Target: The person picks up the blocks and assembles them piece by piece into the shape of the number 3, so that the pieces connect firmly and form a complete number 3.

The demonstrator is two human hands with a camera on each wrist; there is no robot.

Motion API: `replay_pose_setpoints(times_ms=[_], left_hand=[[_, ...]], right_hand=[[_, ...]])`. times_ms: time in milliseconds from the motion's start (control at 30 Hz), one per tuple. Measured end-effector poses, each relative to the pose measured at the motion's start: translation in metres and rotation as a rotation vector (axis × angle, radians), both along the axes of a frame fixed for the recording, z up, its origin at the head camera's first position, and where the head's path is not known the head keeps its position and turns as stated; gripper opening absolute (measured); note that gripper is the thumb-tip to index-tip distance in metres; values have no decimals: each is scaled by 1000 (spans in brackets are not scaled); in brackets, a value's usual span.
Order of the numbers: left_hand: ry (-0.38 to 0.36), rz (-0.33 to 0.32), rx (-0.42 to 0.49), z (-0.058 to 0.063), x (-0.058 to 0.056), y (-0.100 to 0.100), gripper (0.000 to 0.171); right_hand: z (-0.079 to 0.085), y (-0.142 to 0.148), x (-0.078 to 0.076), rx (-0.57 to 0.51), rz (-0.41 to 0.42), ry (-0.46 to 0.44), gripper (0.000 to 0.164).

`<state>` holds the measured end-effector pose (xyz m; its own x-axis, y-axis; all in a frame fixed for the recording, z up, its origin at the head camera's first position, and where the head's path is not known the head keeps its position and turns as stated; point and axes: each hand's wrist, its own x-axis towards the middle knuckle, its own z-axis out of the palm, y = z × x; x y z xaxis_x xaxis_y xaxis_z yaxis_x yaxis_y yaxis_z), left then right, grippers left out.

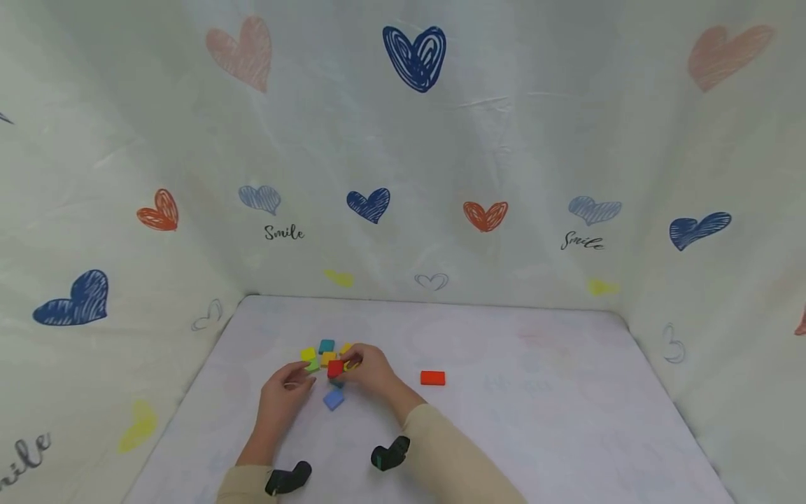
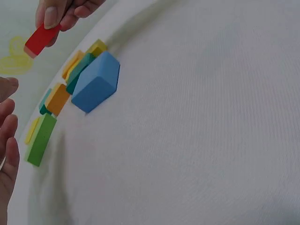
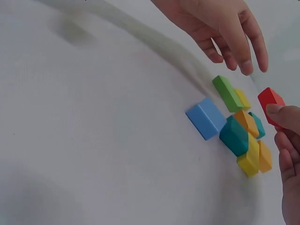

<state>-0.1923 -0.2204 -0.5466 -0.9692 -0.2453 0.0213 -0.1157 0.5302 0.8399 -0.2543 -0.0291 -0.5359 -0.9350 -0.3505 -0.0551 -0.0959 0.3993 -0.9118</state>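
Observation:
Between thumb and fingers my right hand (image 1: 373, 371) pinches a red block (image 1: 336, 369), held above a loose cluster of coloured blocks. My left hand (image 1: 285, 397) is at the cluster's left side, fingers relaxed and slightly bent, with nothing in its grasp. Nearest to it lies a green block (image 2: 41, 139), apart from the fingers in both wrist views. A blue block (image 1: 334, 400) lies at the near side of the cluster. Beyond it are a teal block (image 3: 235, 136), an orange block (image 3: 245, 123) and a yellow block (image 3: 250, 158). In the head view, the right hand partly hides the cluster.
Another red block (image 1: 432, 378) lies alone on the white-covered table (image 1: 535, 420), right of the right forearm. Behind and beside the table hangs a pale curtain (image 1: 441, 154) printed with hearts. Each wrist wears a black device.

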Motion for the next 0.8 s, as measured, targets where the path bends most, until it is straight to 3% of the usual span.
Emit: replay_pose_setpoints(times_ms=[267,500,800], left_hand=[[27,-50,47,1,-3,20,36],[26,-85,81,-2,-7,41,35],[29,-156,106,-3,-9,75,34]], right_hand=[[6,34,-1,-65,12,-15,29],[9,62,0,-5,48,55,44],[8,96,0,64,-17,99,38]])
